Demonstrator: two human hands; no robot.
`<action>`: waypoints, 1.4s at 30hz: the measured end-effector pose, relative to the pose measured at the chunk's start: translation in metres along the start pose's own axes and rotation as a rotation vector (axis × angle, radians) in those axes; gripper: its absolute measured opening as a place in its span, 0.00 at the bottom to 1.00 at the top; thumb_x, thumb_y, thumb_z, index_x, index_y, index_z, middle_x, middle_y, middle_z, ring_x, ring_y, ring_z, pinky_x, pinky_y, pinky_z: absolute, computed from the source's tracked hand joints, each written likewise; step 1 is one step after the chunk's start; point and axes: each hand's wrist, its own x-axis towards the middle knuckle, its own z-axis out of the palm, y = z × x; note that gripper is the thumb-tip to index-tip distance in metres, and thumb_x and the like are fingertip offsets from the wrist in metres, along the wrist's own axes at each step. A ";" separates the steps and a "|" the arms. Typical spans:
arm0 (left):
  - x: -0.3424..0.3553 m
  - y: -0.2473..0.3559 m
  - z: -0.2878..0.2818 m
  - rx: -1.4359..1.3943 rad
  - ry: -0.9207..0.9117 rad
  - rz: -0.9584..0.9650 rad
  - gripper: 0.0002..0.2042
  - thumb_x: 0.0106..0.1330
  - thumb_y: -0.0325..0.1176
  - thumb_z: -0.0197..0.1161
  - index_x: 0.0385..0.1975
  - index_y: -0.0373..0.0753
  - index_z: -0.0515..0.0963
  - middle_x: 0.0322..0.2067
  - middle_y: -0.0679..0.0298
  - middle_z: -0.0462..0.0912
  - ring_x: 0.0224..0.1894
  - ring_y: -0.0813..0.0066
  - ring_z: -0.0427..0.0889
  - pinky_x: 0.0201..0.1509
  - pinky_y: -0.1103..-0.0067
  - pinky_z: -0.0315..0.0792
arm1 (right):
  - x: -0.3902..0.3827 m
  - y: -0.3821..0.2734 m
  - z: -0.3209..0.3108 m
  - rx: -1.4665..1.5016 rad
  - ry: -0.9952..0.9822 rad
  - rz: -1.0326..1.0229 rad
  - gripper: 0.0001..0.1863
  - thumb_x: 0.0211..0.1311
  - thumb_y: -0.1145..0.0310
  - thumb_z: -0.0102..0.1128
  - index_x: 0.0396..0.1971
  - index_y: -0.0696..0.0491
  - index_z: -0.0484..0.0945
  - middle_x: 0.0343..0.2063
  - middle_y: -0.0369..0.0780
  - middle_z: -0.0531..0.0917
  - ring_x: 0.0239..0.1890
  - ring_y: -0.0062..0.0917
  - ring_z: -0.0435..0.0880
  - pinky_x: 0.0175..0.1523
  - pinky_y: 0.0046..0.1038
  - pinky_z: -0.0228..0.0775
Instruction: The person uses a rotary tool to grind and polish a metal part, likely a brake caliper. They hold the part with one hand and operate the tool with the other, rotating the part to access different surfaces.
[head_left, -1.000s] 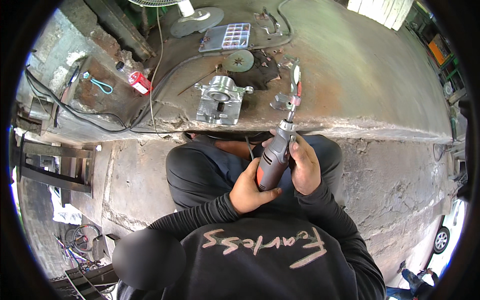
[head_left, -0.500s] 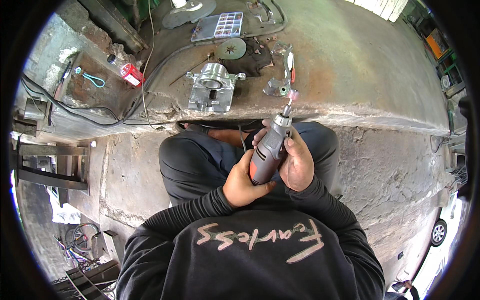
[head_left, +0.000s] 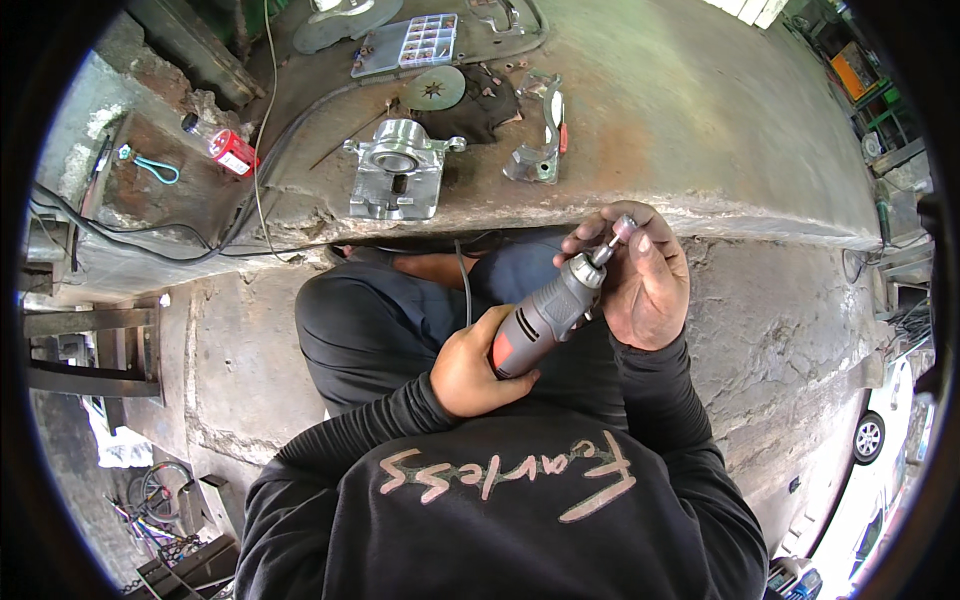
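Note:
My left hand [head_left: 478, 368] wraps round the rear of a grey and orange rotary tool [head_left: 540, 318], held over my lap and tilted up to the right. A small pink grinding stone [head_left: 625, 228] on a thin metal shank sticks out of its chuck. My right hand [head_left: 648, 285] is curled round that stone, thumb beside it and fingers behind. Beyond, on the concrete ledge, sits a silver brake caliper [head_left: 398, 172]. To its right stands a metal caliper bracket [head_left: 540, 140] with a red-handled item against it.
Farther back lie a round disc [head_left: 436, 88], a dark cloth [head_left: 485, 105], and a clear compartment box [head_left: 428, 40] of small parts. A red-labelled bottle [head_left: 230, 150] lies left. Black cables [head_left: 230, 235] run along the ledge [head_left: 700, 190]. The tool's cord [head_left: 463, 280] hangs near my legs.
My right hand has left the tool's body and moved up to the grinding stone. The left hand keeps its hold. The view has shifted slightly, moving the scene left.

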 end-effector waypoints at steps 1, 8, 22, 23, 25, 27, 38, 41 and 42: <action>0.000 -0.001 0.000 -0.006 -0.007 0.006 0.31 0.47 0.33 0.74 0.53 0.35 0.70 0.37 0.50 0.83 0.39 0.52 0.85 0.44 0.68 0.78 | -0.001 0.000 0.000 0.001 -0.017 -0.019 0.13 0.69 0.65 0.57 0.44 0.59 0.75 0.40 0.48 0.81 0.42 0.40 0.84 0.48 0.46 0.78; -0.002 -0.004 -0.001 -0.042 -0.027 0.062 0.30 0.46 0.32 0.74 0.52 0.35 0.71 0.37 0.52 0.82 0.38 0.55 0.85 0.44 0.70 0.78 | -0.010 0.009 0.001 -0.054 -0.013 -0.085 0.19 0.66 0.58 0.60 0.44 0.60 0.76 0.36 0.48 0.79 0.39 0.39 0.83 0.47 0.46 0.78; 0.000 -0.008 -0.003 -0.066 -0.152 0.105 0.34 0.44 0.30 0.77 0.53 0.33 0.69 0.40 0.55 0.82 0.43 0.64 0.84 0.49 0.73 0.77 | -0.014 0.012 0.020 0.104 -0.045 -0.172 0.12 0.67 0.66 0.61 0.39 0.61 0.76 0.33 0.47 0.81 0.35 0.36 0.84 0.42 0.39 0.80; 0.000 -0.008 -0.002 -0.092 -0.140 0.106 0.33 0.44 0.31 0.76 0.53 0.34 0.70 0.39 0.54 0.82 0.42 0.61 0.85 0.48 0.72 0.77 | -0.014 0.011 0.021 0.109 -0.040 -0.176 0.12 0.66 0.66 0.61 0.39 0.61 0.76 0.33 0.47 0.81 0.35 0.36 0.84 0.42 0.39 0.80; 0.000 -0.008 -0.002 -0.121 -0.132 0.101 0.33 0.43 0.31 0.76 0.53 0.34 0.71 0.39 0.53 0.82 0.41 0.57 0.85 0.46 0.71 0.78 | -0.013 0.011 0.020 0.109 -0.050 -0.176 0.12 0.66 0.65 0.61 0.39 0.60 0.76 0.34 0.46 0.81 0.35 0.36 0.84 0.42 0.39 0.80; 0.000 -0.008 -0.003 -0.130 -0.140 0.098 0.33 0.43 0.31 0.76 0.53 0.35 0.71 0.39 0.53 0.82 0.41 0.57 0.85 0.46 0.71 0.78 | -0.013 0.011 0.017 0.100 -0.081 -0.167 0.12 0.66 0.66 0.61 0.39 0.60 0.76 0.35 0.46 0.81 0.36 0.36 0.84 0.43 0.39 0.80; 0.004 0.000 -0.041 0.359 0.001 0.178 0.29 0.40 0.32 0.74 0.48 0.38 0.75 0.31 0.55 0.82 0.32 0.54 0.83 0.36 0.66 0.77 | -0.010 -0.044 -0.007 -0.584 -0.166 0.057 0.09 0.60 0.75 0.64 0.39 0.59 0.77 0.35 0.37 0.77 0.36 0.16 0.70 0.45 0.19 0.63; 0.000 -0.001 -0.059 0.537 -0.076 0.207 0.29 0.38 0.32 0.73 0.46 0.38 0.76 0.27 0.58 0.80 0.29 0.57 0.81 0.33 0.68 0.76 | -0.012 -0.061 -0.012 -1.091 -0.398 0.264 0.08 0.56 0.75 0.65 0.36 0.56 0.77 0.29 0.35 0.78 0.31 0.18 0.75 0.40 0.21 0.68; -0.003 -0.003 -0.062 0.555 -0.117 0.208 0.29 0.37 0.33 0.73 0.46 0.38 0.76 0.27 0.58 0.80 0.29 0.58 0.81 0.33 0.68 0.76 | -0.014 -0.060 -0.013 -1.148 -0.413 0.320 0.08 0.55 0.75 0.66 0.34 0.55 0.77 0.25 0.36 0.78 0.28 0.20 0.77 0.37 0.23 0.69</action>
